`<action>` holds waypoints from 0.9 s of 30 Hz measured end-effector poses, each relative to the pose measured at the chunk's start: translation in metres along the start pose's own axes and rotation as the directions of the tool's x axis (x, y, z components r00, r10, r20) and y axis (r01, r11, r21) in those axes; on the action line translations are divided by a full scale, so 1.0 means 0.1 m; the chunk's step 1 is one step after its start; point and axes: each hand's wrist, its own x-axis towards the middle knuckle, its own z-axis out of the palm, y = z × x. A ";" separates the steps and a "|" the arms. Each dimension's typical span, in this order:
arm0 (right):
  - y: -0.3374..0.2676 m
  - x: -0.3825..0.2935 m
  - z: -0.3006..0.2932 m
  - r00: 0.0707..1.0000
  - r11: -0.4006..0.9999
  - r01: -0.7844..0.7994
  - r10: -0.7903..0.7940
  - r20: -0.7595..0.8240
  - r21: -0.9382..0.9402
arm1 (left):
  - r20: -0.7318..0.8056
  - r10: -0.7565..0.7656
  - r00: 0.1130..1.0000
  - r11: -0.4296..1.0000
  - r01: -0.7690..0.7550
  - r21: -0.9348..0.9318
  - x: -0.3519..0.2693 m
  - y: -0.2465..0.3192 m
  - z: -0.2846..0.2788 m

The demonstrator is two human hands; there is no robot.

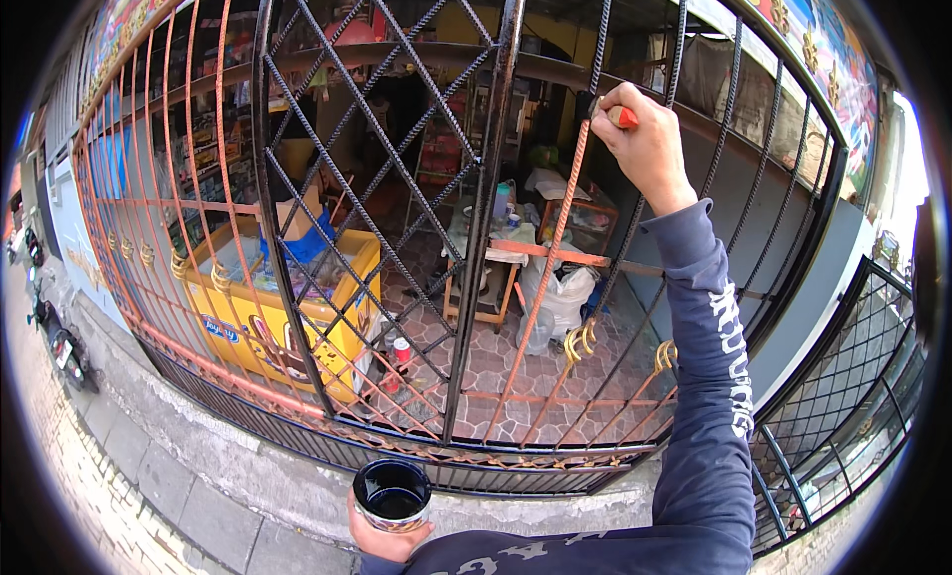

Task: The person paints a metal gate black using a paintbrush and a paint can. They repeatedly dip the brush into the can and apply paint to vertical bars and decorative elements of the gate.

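My right hand grips a paintbrush by its red handle. Its dark bristles touch a twisted rebar bar of the window grille. Above the brush that bar is black; the stretch below is reddish-brown. Down at the bottom, my left hand holds a small can of black paint, its open top facing up. The diamond lattice panel left of my right hand is mostly black, while the bars at far left are still reddish-brown.
Behind the grille stand a yellow chest freezer, a small table and white plastic bags. Gold ornaments sit on some bars. A concrete ledge runs below. Motorcycles are parked at far left; a black mesh gate is at right.
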 end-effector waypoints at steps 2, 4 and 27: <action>0.00 0.00 0.00 0.995 0.995 -0.086 0.088 0.049 -0.052 | -0.009 0.037 0.999 0.997 -0.036 0.073 -0.01 0.00 -0.01; 0.00 -0.03 -0.01 0.995 0.996 -0.091 0.091 -0.047 0.004 | -0.025 0.002 1.000 1.000 -0.002 0.003 -0.02 -0.01 -0.02; -0.11 0.54 0.02 0.945 0.962 0.101 -0.013 0.327 -0.253 | 0.007 0.024 1.000 0.998 -0.024 0.061 0.02 0.05 0.05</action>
